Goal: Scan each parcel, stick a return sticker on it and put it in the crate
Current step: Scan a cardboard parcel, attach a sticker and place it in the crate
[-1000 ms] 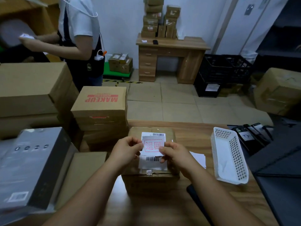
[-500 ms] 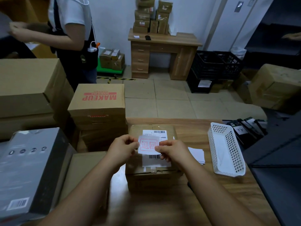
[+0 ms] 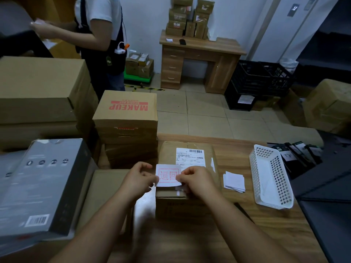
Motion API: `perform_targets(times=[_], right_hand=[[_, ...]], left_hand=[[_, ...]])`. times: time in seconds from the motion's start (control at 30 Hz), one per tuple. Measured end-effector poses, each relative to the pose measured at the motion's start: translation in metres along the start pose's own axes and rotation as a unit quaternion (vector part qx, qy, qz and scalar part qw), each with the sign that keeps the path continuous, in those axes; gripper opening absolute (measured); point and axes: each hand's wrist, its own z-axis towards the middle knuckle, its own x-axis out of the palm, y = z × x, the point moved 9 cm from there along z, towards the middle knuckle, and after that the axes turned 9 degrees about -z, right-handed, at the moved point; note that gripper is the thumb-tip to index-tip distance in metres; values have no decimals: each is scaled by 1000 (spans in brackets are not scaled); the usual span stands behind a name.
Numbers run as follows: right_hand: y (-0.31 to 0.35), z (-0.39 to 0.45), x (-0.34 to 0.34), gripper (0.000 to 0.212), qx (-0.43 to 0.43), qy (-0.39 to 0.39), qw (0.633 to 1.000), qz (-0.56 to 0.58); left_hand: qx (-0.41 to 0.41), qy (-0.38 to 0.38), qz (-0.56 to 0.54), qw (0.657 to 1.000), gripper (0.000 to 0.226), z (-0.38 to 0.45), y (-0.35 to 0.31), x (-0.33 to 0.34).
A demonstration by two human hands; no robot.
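Brown cardboard parcel (image 3: pixel 187 164) sits on the wooden counter (image 3: pixel 237 215), taped, printed shipping label (image 3: pixel 190 155) on top; black crate (image 3: pixel 260 80) stands well apart on the floor. Left hand (image 3: pixel 139 179) and right hand (image 3: pixel 196 182) each pinch an edge of the return sticker (image 3: pixel 168 175), white with red characters, held over the parcel's near edge. Judgement: sticker not yet pressed down, crating remains; scan status cannot be told.

The parcel (image 3: pixel 187 168) sits on the wooden table (image 3: pixel 247 234), with a shipping label (image 3: pixel 190 156) on its top. Over its near edge, the left hand (image 3: pixel 139 180) and right hand (image 3: pixel 195 180) pinch the return sticker (image 3: pixel 168 175) between them. Right of the parcel lies a stack of stickers (image 3: pixel 234 181), then a plastic basket (image 3: pixel 270 177). The MAKEUP carton (image 3: pixel 126 114) stands behind-left; crates (image 3: pixel 260 80) sit on the floor far right.
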Motion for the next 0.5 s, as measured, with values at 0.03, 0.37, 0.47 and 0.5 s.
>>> perform_targets(times=[0.03,0.37,0.47,0.5], right_hand=[[1,0,2,11,-1,0,1000,-9],[2,4,9,13,-2,-31,995,-96],[2,4,8,21,-3,-41,994,-101],[2,4,8,25,-3,-45,994,-103]], left_hand=[[-3,0,-7,1000,39,0,1,-1],[-44,11,-86,995,32,3,11,-2],[-48,12,-103,993,29,4,13,-1],[-49,12,-108,993,29,5,14,-1]])
